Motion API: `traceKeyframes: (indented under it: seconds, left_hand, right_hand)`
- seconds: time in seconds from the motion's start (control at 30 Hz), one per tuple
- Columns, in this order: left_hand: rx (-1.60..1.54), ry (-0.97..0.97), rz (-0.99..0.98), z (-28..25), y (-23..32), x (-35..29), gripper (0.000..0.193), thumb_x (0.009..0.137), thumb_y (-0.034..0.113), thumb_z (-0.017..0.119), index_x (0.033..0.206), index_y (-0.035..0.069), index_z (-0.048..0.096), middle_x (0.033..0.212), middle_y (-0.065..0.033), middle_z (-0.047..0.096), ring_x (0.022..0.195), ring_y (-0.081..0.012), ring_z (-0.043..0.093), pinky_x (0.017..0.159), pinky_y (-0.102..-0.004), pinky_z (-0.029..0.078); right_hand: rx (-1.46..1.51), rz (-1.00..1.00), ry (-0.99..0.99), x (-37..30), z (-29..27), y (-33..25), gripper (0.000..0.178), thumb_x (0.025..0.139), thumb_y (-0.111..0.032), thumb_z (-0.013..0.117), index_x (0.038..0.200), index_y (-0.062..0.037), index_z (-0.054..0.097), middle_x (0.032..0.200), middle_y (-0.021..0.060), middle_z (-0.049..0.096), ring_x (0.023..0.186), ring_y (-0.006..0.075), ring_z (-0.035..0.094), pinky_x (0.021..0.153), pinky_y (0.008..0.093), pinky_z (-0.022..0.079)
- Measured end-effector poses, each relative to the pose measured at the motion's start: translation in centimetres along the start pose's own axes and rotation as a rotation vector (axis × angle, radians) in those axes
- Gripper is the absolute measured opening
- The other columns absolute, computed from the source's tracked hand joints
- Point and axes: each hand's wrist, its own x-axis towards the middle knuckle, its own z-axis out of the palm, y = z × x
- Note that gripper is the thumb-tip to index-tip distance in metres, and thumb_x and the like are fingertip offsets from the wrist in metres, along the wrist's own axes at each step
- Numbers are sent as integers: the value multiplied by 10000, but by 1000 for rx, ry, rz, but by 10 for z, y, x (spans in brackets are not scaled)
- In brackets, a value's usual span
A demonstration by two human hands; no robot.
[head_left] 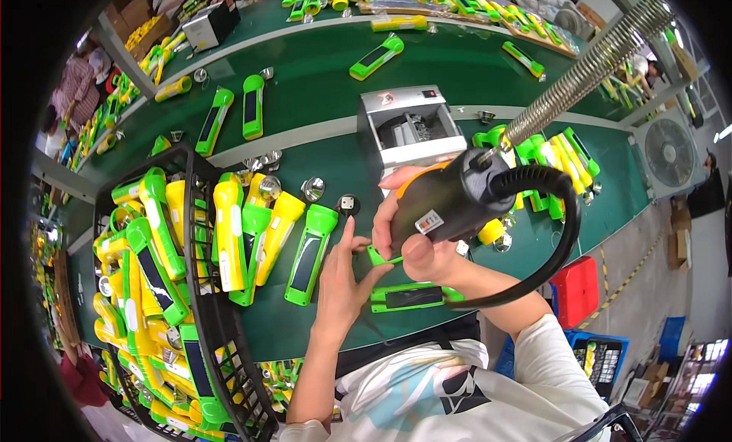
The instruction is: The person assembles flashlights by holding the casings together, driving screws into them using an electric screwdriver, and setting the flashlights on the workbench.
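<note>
My right hand [427, 251] is wrapped round a black electric screwdriver [450, 202] with an orange band, which hangs from a coiled spring and has a thick black cable. Beneath it, my left hand [343, 278] pinches a small green flashlight part [377, 254] at the bench; the screwdriver and right hand hide most of that part and the driver's tip. Close to me lies a green flashlight body with a dark solar panel [408, 297]. Left of my left hand rests another green solar flashlight [311, 255]. A small round lamp part [348, 204] sits just beyond my left index finger.
A black basket [200, 244] heaped with yellow and green flashlights stands at the left. Behind the screwdriver is a grey-white machine [412, 126]. More flashlights [564, 164] pile at the right, and several lie on the green belt [305, 76]. A red stool [576, 289] stands beyond the bench.
</note>
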Motion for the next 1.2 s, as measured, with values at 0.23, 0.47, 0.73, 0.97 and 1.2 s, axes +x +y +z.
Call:
traceKeyframes:
  seconds: [0.23,0.47,0.73,0.97,1.2]
  left_hand:
    - [-117,-16,-120,2,-4,-6,1083,767,158,909,1613,4,250,1077,-130,698,933,-296,670,821,-395,545]
    - [-103,0,-81,1,-3,-1,1097,756,124,907,1600,-56,230,1066,-132,700,920,-292,670,810,-392,548]
    - [-154,6,-74,6,-15,-1,1123,742,105,902,1604,-65,204,1079,-127,697,938,-299,662,830,-389,545]
    - [-103,-3,-73,-1,-12,4,1095,743,126,901,1589,-85,237,1094,-127,697,940,-312,665,829,-399,549]
    - [-94,-48,-91,3,-11,-8,1088,773,135,872,1601,-75,198,1085,-174,663,972,-359,649,854,-435,534]
  right_hand:
    - [66,42,45,-17,-9,38,782,858,-504,817,1308,36,475,763,28,629,639,89,581,624,252,474]
    - [-76,45,-75,-15,-23,37,852,847,-592,806,1357,-9,451,779,51,664,649,119,628,587,270,489]
    - [-68,65,-66,-12,-13,29,873,865,-740,633,1317,-48,355,758,67,570,572,184,597,551,341,527]
    - [-55,28,-136,-17,-20,49,704,920,-555,736,1275,-32,426,855,53,660,724,108,632,667,274,522]
    - [-1,40,-132,-27,-6,60,583,809,-169,898,1223,20,534,795,56,641,685,110,586,642,274,492]
